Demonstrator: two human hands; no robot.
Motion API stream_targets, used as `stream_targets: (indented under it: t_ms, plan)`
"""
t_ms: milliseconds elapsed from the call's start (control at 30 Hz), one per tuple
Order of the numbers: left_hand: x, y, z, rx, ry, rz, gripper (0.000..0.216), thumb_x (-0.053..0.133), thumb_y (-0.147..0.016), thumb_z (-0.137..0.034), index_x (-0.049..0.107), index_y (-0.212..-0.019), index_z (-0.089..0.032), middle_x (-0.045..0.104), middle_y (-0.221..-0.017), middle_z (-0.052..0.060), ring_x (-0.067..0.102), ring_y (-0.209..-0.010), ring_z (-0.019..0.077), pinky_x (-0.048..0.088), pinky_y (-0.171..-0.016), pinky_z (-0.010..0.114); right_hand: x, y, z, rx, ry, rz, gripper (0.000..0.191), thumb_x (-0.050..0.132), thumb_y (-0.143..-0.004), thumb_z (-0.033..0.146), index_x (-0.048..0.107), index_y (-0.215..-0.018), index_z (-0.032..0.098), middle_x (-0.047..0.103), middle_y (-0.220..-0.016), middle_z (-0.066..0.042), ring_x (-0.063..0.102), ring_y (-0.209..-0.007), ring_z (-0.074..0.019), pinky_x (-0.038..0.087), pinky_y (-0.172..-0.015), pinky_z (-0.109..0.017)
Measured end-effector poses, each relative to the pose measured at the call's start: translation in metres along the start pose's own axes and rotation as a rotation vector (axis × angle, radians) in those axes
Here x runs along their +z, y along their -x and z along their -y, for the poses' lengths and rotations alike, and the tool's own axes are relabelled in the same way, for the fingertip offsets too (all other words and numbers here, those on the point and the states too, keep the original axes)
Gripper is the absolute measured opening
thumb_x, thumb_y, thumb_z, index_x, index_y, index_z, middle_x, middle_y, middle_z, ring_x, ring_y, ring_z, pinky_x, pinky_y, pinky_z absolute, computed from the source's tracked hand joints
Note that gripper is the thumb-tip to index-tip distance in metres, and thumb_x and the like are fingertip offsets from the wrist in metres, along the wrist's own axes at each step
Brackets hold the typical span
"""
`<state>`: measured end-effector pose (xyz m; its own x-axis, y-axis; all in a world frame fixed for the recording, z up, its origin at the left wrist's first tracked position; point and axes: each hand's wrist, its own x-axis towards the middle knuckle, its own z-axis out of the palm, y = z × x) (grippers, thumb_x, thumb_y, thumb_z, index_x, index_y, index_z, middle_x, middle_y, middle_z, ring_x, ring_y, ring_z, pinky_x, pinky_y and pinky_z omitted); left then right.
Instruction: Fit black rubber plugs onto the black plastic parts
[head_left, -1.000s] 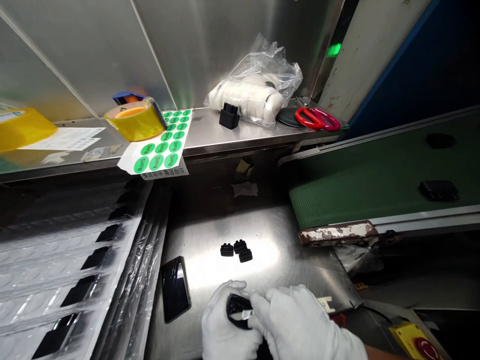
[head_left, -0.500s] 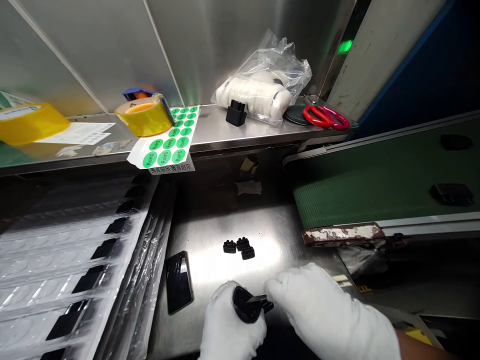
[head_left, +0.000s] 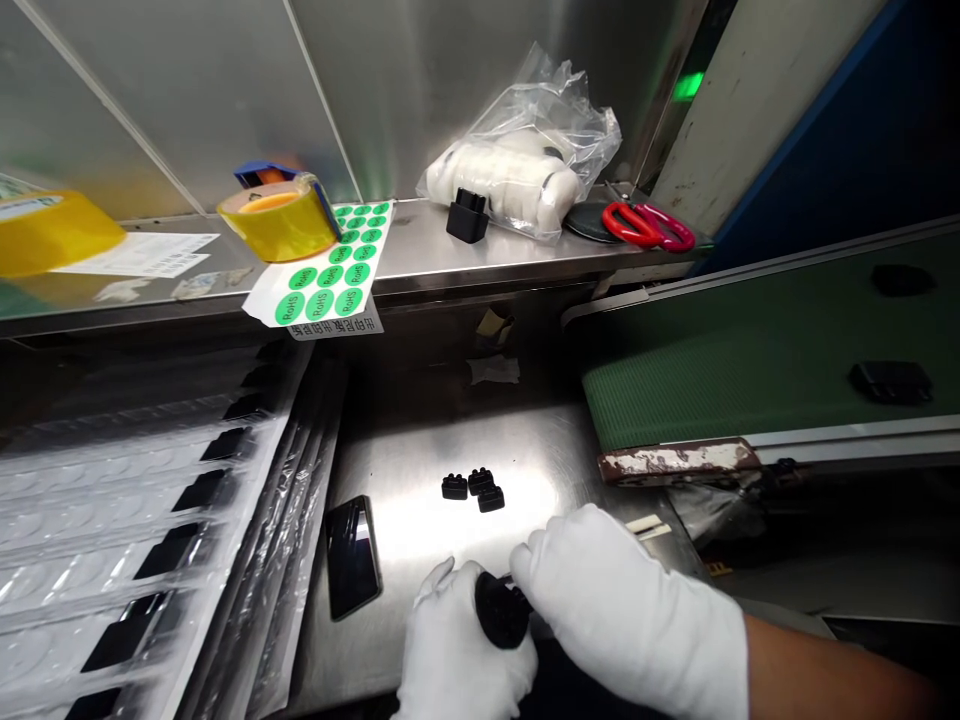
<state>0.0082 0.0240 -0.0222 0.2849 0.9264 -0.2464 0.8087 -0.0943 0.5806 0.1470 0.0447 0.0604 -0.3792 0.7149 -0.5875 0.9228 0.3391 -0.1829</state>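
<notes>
Steel counter (head_left: 420, 470) fills the middle, w/ a raised shelf (head_left: 450, 262) along the back and a green conveyor belt (head_left: 750, 360) coming in from the right, a black part (head_left: 891, 381) riding on it. Left side: stack of clear trays (head_left: 112, 540) w/ black pieces slotted in rows, angled toward the person, prob. so pockets are easy to reach.

On the shelf, biggest first: clear bag (head_left: 525, 150) of white stuff, yellow tape roll (head_left: 277, 222), sheet of green stickers (head_left: 330, 270) hanging over the edge, red scissors (head_left: 645, 225), small black block (head_left: 466, 216). All parked up back, off the work area but within arm's reach.

Both hands wear white gloves, low and center. Right hand (head_left: 622, 610) is closed, fingers pinching something thin at the top of a round black part (head_left: 501, 610); can't tell exactly what it grips. Left hand (head_left: 457, 650) is curled around that part from below, steadying it just above the counter's front edge, so the right can work on it.

Dark phone (head_left: 351, 556) lies flat just left of the hands. Three small black caps (head_left: 474, 488) sit clustered together mid-counter, just beyond the hands, likely kept close for grabbing.
</notes>
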Motion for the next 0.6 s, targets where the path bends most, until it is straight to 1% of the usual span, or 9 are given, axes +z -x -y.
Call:
stream_targets:
  t_ms: [100,200,267,367,467,533,600]
  plan:
    - [0.002,-0.001,-0.001,-0.004,-0.063,0.050,0.014,0.061,-0.070,-0.023,0.048,-0.063,-0.024,0.066,-0.070,0.005,0.065,-0.077,0.0244,0.036,-0.105,0.048,-0.002,0.001,-0.002,-0.038,0.028,-0.001,0.028,0.042,-0.082,0.006,0.066,-0.092,0.016,0.069,-0.088,-0.010,0.067,-0.070,-0.0272,0.045,-0.055,-0.036]
    - [0.003,-0.001,-0.004,-0.020,-0.112,0.095,0.009,0.058,-0.072,-0.021,0.050,-0.067,-0.022,0.067,-0.071,0.005,0.067,-0.082,0.0249,0.031,-0.111,0.048,-0.001,0.000,-0.004,-0.064,0.086,-0.044,0.023,0.045,-0.080,0.008,0.065,-0.087,0.016,0.068,-0.083,-0.009,0.065,-0.064,-0.0250,0.043,-0.051,-0.034]
    - [0.003,0.000,-0.006,-0.016,-0.164,0.111,0.003,0.058,-0.071,-0.020,0.055,-0.071,-0.020,0.068,-0.073,0.007,0.067,-0.088,0.0274,0.032,-0.111,0.049,-0.001,-0.001,-0.003,-0.061,0.127,-0.018,0.022,0.046,-0.080,0.008,0.065,-0.086,0.016,0.068,-0.082,-0.009,0.064,-0.064,-0.0242,0.045,-0.052,-0.034]
    - [0.003,0.001,-0.009,-0.012,-0.223,0.122,0.007,0.060,-0.069,-0.018,0.060,-0.076,-0.016,0.069,-0.076,0.009,0.067,-0.095,0.0309,0.034,-0.110,0.050,0.001,-0.003,-0.001,-0.053,0.168,0.029,0.021,0.048,-0.076,0.004,0.065,-0.083,0.015,0.067,-0.077,-0.009,0.063,-0.061,-0.0233,0.045,-0.052,-0.034]
    - [0.002,0.000,-0.008,-0.013,-0.233,0.126,0.008,0.061,-0.070,-0.018,0.061,-0.077,-0.015,0.069,-0.077,0.009,0.067,-0.094,0.0306,0.034,-0.110,0.051,0.004,-0.006,-0.002,-0.087,0.175,-0.039,0.014,0.054,-0.071,0.006,0.064,-0.077,0.015,0.066,-0.070,-0.007,0.060,-0.054,-0.0221,0.043,-0.050,-0.033]
    - [0.002,-0.001,-0.006,-0.012,-0.223,0.136,0.006,0.058,-0.073,-0.019,0.060,-0.077,-0.015,0.068,-0.076,0.008,0.067,-0.090,0.0288,0.033,-0.111,0.051,0.005,-0.006,-0.006,-0.112,0.169,-0.087,0.009,0.058,-0.073,0.011,0.064,-0.078,0.016,0.066,-0.071,-0.007,0.059,-0.054,-0.0215,0.041,-0.048,-0.032]
    - [0.003,-0.003,-0.002,-0.021,-0.190,0.138,0.007,0.054,-0.076,-0.021,0.060,-0.076,-0.017,0.069,-0.075,0.008,0.067,-0.090,0.0281,0.034,-0.109,0.050,0.004,-0.003,-0.013,-0.084,0.163,-0.072,0.005,0.059,-0.076,0.017,0.064,-0.079,0.017,0.066,-0.073,-0.006,0.059,-0.055,-0.0209,0.037,-0.046,-0.029]
